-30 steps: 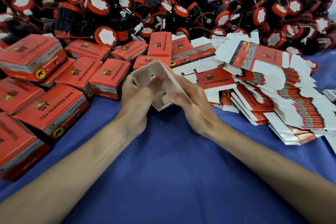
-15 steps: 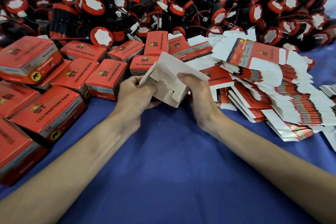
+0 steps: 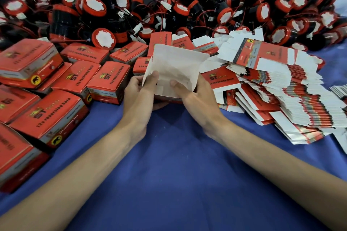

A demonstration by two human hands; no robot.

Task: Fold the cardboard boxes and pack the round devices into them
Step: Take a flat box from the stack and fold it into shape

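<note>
Head view: half-folded cardboard box (image 3: pixel 174 69) held up over blue cloth (image 3: pixel 178 165), plain inner side toward the camera, open at the top, tall flap standing at the back. Left hand (image 3: pixel 139 97) grips the left wall, thumb inside, fingers curled beneath. Right hand (image 3: pixel 195 97) grips the right side, thumb pressed into the bottom flaps, fingers wrapped behind.

Risk, as judged: bottom flaps look only partly tucked. A device dropped in now could push them out. Hard thumb pressure could crease the thin card.

Just right of the hands: fanned stack of flat box blanks (image 3: pixel 281 88). Left: finished red boxes (image 3: pixel 73 82). Behind: heap of round red-and-black devices (image 3: pixel 169 5) with trailing wires, which could snag when one is pulled.

Text on boxes: "ST", "12v reversing horn", elephant logo on a yellow circle. Smaller print unreadable.
</note>
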